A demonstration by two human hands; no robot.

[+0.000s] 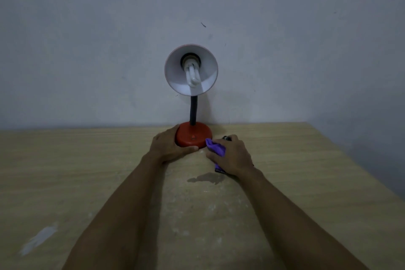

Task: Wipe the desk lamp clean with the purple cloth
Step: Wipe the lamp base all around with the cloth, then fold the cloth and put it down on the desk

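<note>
1. Desk lamp [192, 94]: it stands upright at the far edge of the tabletop [87, 171], close against the wall [87, 39]. Red round base [194, 137], black bendy neck [193, 110], pale shade [191, 69] tipped toward you with a coiled bulb [192, 75] showing inside.

2. Left hand [167, 147]: it is wrapped around the left and near side of the base, fingers curled on the rim, thumb along the front. You are steadying the lamp with it.

3. Right hand [231, 155]: closed on the purple cloth [215, 148], which is bunched in the fingers. A fold of cloth touches the right side of the base; a tail hangs out under the palm.

4. Small dark object [226, 137]: just past your right fingertips, near the base. Too small to identify.

5. Progress, as a judgement: you seem to be on the base only; neck and shade look yet to be wiped.

6. Risks from here:
 - The lamp is top-heavy, with the shade leaning forward. Loosen your left hand while pushing sideways with the cloth and it may tip toward you.
 - Pressing hard on the neck may bend it and swing the shade.
 - Wiping inside the shade, the cloth could snag the bulb and crack or loosen it.
 - Your right hand may knock the dark object toward the far edge.
</note>
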